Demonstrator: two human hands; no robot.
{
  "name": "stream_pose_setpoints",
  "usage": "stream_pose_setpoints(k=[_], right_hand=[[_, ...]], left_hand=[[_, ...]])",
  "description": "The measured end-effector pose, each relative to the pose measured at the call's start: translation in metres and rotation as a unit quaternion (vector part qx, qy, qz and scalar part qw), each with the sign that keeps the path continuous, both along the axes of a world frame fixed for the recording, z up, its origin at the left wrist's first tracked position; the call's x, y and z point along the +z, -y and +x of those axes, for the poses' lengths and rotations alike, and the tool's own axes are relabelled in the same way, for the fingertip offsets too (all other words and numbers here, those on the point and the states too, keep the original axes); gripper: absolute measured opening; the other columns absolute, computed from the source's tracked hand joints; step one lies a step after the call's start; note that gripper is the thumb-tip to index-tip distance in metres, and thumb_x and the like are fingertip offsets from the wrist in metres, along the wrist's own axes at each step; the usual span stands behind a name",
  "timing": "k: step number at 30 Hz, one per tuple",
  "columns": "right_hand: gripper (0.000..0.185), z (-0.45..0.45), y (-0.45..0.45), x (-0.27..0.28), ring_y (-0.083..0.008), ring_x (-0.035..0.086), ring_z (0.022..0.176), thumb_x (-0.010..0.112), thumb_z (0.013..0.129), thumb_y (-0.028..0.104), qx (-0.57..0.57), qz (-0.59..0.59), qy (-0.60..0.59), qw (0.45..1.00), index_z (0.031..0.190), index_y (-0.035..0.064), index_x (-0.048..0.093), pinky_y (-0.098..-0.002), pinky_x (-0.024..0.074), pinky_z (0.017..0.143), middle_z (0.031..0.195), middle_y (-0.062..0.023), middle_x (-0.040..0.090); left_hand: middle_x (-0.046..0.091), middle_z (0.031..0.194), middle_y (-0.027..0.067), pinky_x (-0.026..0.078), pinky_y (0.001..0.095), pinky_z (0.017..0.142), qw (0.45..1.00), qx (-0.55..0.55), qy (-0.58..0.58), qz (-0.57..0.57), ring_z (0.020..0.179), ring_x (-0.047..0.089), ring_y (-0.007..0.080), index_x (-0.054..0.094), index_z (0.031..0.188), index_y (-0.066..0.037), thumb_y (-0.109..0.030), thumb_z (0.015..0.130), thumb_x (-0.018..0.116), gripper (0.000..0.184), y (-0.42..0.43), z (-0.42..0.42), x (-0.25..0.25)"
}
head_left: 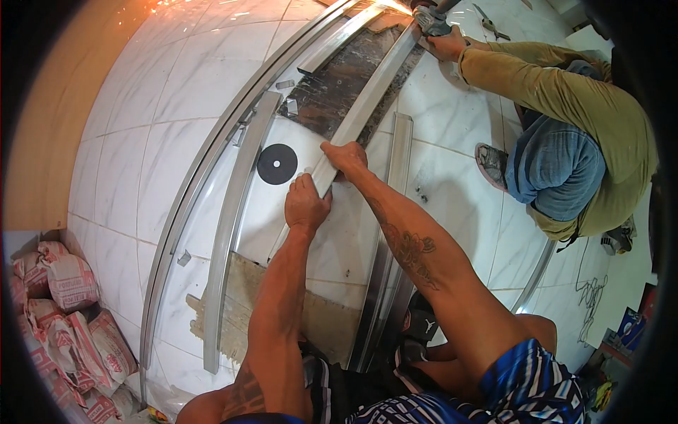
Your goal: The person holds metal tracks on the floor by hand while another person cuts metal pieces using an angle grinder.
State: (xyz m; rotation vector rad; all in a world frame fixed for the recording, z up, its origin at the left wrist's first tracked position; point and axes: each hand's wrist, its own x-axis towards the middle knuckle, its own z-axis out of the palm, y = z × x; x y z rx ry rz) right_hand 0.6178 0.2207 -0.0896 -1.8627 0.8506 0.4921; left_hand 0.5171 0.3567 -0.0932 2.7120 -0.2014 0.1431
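A long metal profile (369, 99) slants from my hands up to a co-worker at the top of the view. My left hand (308, 205) is closed around its near end. Just farther along, my right hand (346, 160) grips the same profile from the right side. At the far end the co-worker's hand (448, 46) holds an angle grinder (432, 22), and bright sparks fly to the left. Beneath the profile lies a dark, worn board (326, 92). A black cutting disc (268, 167) rests on the tiles left of my hands.
More metal profiles (236, 233) lie on the white tiled floor (113, 162); another profile (397, 155) is on the right. The co-worker in an olive top (607, 120) crouches at right. Red-and-white bags (70, 283) are piled lower left. Pliers (491, 25) lie at the top right.
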Motion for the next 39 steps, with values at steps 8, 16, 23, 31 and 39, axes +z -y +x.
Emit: stream_pose_setpoints(k=[8, 16, 23, 31, 39], right_hand=[[0.055, 0.000, 0.001, 0.008, -0.0310, 0.076, 0.090, 0.077, 0.078, 0.036, 0.010, 0.009, 0.001, 1.000, 0.108, -0.0098, 0.070, -0.0439, 0.0662, 0.072, 0.107, -0.0203, 0.073], [0.058, -0.003, -0.001, 0.015, -0.0329, 0.076, 0.094, 0.078, 0.072, 0.041, -0.013, 0.022, -0.011, 1.000, 0.104, -0.0074, 0.074, -0.0415, 0.0641, 0.076, 0.108, -0.0226, 0.075], [0.059, -0.004, -0.001, 0.018, -0.0330, 0.076, 0.095, 0.078, 0.072, 0.040, -0.016, 0.019, -0.008, 1.000, 0.105, -0.0085, 0.074, -0.0418, 0.0643, 0.076, 0.109, -0.0230, 0.074], [0.056, -0.005, -0.001, 0.022, -0.0336, 0.076, 0.093, 0.078, 0.074, 0.039, -0.018, 0.034, -0.009, 0.999, 0.103, -0.0092, 0.073, -0.0423, 0.0651, 0.073, 0.108, -0.0222, 0.074], [0.061, -0.002, 0.000, 0.006, -0.0336, 0.075, 0.093, 0.077, 0.071, 0.044, -0.005, 0.011, 0.000, 1.000, 0.103, -0.0082, 0.074, -0.0414, 0.0628, 0.076, 0.107, -0.0231, 0.074]], left_hand=[[0.064, 0.105, 0.0165, 0.055, 0.0449, 0.082, 1.000, -0.001, -0.010, -0.004, 0.097, 0.065, 0.0349, 0.053, 0.120, 0.001, -0.030, 0.077, 0.082, 0.060, 0.000, 0.000, 0.001], [0.065, 0.105, 0.0174, 0.055, 0.0449, 0.082, 1.000, -0.002, -0.010, -0.007, 0.098, 0.065, 0.0355, 0.054, 0.118, 0.002, -0.031, 0.077, 0.083, 0.059, -0.001, 0.001, 0.001], [0.064, 0.104, 0.0182, 0.055, 0.0452, 0.082, 1.000, -0.003, -0.006, -0.006, 0.097, 0.065, 0.0361, 0.054, 0.117, 0.002, -0.032, 0.078, 0.083, 0.059, 0.000, 0.000, 0.000], [0.064, 0.102, 0.0177, 0.055, 0.0460, 0.080, 1.000, -0.006, 0.011, -0.012, 0.095, 0.065, 0.0362, 0.053, 0.111, 0.000, -0.031, 0.078, 0.083, 0.054, -0.001, -0.001, -0.002], [0.064, 0.101, 0.0179, 0.055, 0.0462, 0.080, 1.000, -0.009, 0.015, -0.011, 0.095, 0.065, 0.0368, 0.053, 0.110, 0.000, -0.030, 0.078, 0.083, 0.054, -0.001, 0.000, -0.002]])
